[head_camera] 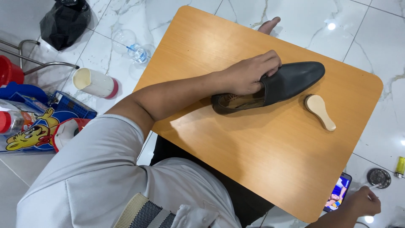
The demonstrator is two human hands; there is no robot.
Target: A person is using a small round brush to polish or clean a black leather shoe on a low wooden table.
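A black leather shoe (295,78) lies on its side on a small orange wooden table (253,160), toe pointing right. My left hand (251,74) grips it at the opening, with the fingers tucked inside the collar. A small wooden brush (319,110) lies back up just right of the shoe, apart from it. My right hand (363,203) is low at the bottom right, off the table, with curled fingers beside a lit phone (338,192) on the floor. Whether it holds anything is unclear.
On the marble floor to the left lie a white and pink container (96,83), a plastic bottle (130,46), a black bag (65,19) and a blue basket (67,107). A round metal dish (378,177) and a yellow lighter (399,166) sit at the right. A bare foot (270,25) shows beyond the table.
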